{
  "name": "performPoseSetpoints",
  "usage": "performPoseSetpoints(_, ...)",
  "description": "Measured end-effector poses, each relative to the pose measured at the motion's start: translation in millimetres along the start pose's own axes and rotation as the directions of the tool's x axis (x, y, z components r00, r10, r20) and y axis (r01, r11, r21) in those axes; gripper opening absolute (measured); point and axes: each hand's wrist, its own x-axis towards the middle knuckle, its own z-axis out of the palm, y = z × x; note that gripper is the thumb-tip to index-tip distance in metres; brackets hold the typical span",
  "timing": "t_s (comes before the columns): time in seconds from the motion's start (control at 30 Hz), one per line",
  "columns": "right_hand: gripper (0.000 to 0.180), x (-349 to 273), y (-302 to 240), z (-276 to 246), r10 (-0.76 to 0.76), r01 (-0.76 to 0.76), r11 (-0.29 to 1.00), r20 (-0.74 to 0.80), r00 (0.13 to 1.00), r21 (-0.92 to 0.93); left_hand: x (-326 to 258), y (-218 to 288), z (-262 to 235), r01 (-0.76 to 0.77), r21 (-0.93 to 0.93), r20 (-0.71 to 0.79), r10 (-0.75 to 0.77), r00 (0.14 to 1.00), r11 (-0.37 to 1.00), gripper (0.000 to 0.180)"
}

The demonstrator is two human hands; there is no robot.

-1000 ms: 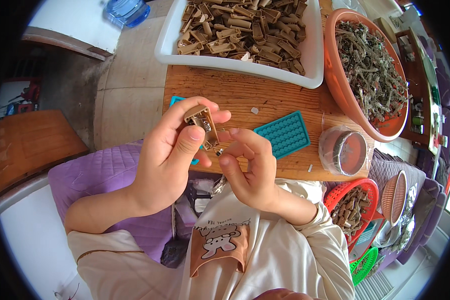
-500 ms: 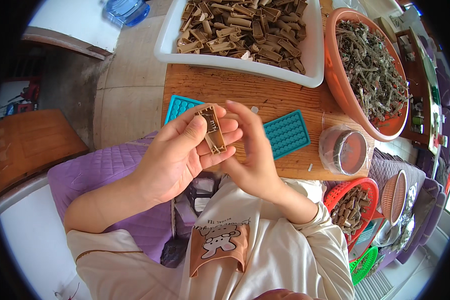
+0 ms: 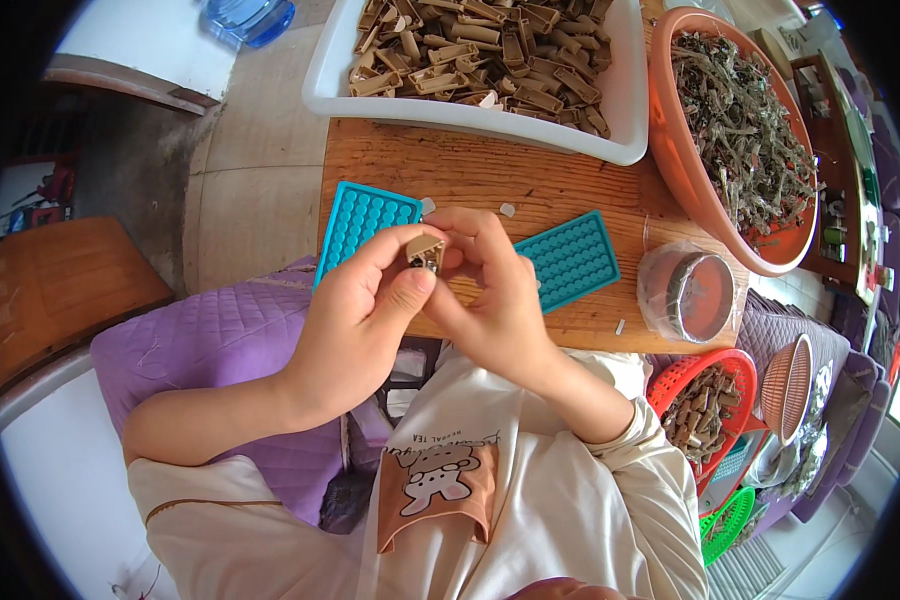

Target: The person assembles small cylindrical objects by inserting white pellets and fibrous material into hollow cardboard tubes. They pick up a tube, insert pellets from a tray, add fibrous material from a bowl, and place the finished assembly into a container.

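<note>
Both my hands meet over the near edge of a wooden table (image 3: 570,180). My left hand (image 3: 360,320) and my right hand (image 3: 495,300) pinch one small tan, tube-shaped piece (image 3: 425,250) between their fingertips. It looks like the brown pieces heaped in the white tray (image 3: 610,150) at the back. Under my hands lie two teal moulded mats with rows of small holes, one on the left (image 3: 365,220) and one on the right (image 3: 570,258).
An orange basin (image 3: 680,170) of dried greenish stalks stands at the right. A round container wrapped in clear plastic (image 3: 692,292) sits at the table's right edge. A red basket (image 3: 705,375) of brown pieces, a woven dish and green baskets are lower right. Purple cushion at left.
The hands have drawn closer together and a little toward the right, and the tan piece has turned end-on, so less of it shows between the fingers.
</note>
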Motion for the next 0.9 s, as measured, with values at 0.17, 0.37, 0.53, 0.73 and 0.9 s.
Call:
performPoseSetpoints(0.17,0.031,-5.3,25.8,-55.1,0.252,-0.334,0.875,0.259,0.932,0.351,-3.0,15.6,2.0,0.197,-0.181,0.107,-0.179,0.978,0.964,0.030)
performPoseSetpoints(0.37,0.026,-43.1,71.0,-91.6,0.250,-0.182,0.776,0.029,0.968,-0.604,0.0,9.7,-0.1,0.286,-0.147,0.169,-0.261,0.951,0.947,0.039)
performPoseSetpoints(0.53,0.017,-56.0,89.4,-87.2,0.069,0.051,0.631,0.122,0.990,-0.774,2.0,9.4,-2.5,0.302,-0.145,0.201,-0.271,0.941,0.942,0.039)
performPoseSetpoints(0.73,0.014,-52.9,97.0,-78.5,-0.014,0.117,0.637,0.140,0.990,-0.762,2.0,12.7,-0.8,0.382,-0.170,0.214,-0.344,0.914,0.908,0.039)
performPoseSetpoints(0.9,0.018,-47.1,91.2,-75.3,-0.075,0.083,0.769,0.039,0.996,-0.634,1.7,13.6,0.1,0.395,-0.168,0.204,-0.360,0.910,0.903,0.038)
